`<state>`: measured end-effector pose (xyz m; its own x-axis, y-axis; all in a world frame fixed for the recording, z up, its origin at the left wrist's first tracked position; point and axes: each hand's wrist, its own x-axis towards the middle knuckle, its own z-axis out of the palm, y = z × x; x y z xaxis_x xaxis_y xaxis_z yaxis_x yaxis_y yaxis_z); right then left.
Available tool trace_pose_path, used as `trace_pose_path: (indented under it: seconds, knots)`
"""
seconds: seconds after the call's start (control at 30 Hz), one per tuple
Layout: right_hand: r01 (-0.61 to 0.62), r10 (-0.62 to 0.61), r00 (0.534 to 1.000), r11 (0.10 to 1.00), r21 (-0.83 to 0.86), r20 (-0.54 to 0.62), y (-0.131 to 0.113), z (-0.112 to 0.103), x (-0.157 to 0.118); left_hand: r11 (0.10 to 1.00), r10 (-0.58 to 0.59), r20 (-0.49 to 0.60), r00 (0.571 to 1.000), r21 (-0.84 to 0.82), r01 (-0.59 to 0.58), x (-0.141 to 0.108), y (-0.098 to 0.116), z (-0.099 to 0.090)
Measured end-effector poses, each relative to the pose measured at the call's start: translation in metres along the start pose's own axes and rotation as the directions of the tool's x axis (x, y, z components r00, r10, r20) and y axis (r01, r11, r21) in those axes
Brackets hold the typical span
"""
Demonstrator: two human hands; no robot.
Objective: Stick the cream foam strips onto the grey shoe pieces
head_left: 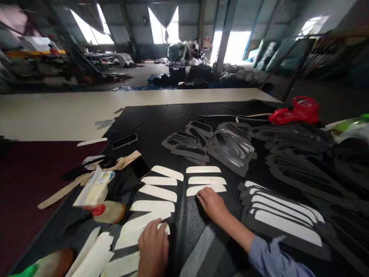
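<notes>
My left hand (153,248) lies over the lower end of a column of cream strips (152,206), its fingers bent on one of them. My right hand (211,202) touches the left end of the lowest strip (216,188) in a shorter column; its fingers are pressed together, and whether they pinch the strip is hard to tell. To the right, dark frame-shaped pieces with white strips (288,227) on them overlap in a stack. More dark cut-out pieces (230,148) lie in piles behind.
A bottle with a red cap (111,212), a tissue pack (96,188) and a second bottle (54,263) stand or lie at left. A phone (124,141) lies farther back. A red plastic bag (300,110) is at the back right.
</notes>
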<state>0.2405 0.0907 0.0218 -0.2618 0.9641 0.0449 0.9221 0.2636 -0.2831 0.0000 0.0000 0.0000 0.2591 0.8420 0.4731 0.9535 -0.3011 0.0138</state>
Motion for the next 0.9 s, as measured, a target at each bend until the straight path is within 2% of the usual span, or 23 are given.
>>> trace_pose_path:
  seconds: [0.13,0.2,0.27,0.37,0.5,0.63,0.9]
  knots:
    - [-0.163,0.165,0.986,0.983,-0.089,0.008,0.078,-0.029,0.001,0.981,0.027,0.074,0.997,-0.196,-0.012,0.028,0.035,0.005]
    - [-0.187,0.196,0.978,0.974,-0.127,0.063,0.103,-0.037,0.004,0.953,0.054,0.14,0.989,-0.302,-0.01,0.045,0.057,0.011]
    - [-0.173,0.189,0.976,0.975,-0.14,0.105,0.117,-0.04,0.008,0.932,0.077,0.221,0.972,-0.363,0.008,0.064,0.078,0.018]
    - [-0.122,0.146,0.977,0.981,-0.151,0.158,0.125,-0.04,0.015,0.917,0.093,0.365,0.926,-0.394,0.063,0.089,0.103,0.034]
    - [-0.046,0.083,0.973,0.984,-0.172,0.216,0.13,-0.043,0.022,0.926,0.076,0.464,0.883,-0.361,0.11,0.104,0.114,0.054]
    - [0.017,0.031,0.967,0.983,-0.185,0.255,0.133,-0.046,0.027,0.942,0.055,0.473,0.879,-0.318,0.111,0.104,0.113,0.064]
    - [0.118,-0.057,0.951,0.975,-0.187,0.304,0.13,-0.05,0.036,0.96,0.083,0.479,0.874,-0.275,0.059,0.101,0.112,0.066]
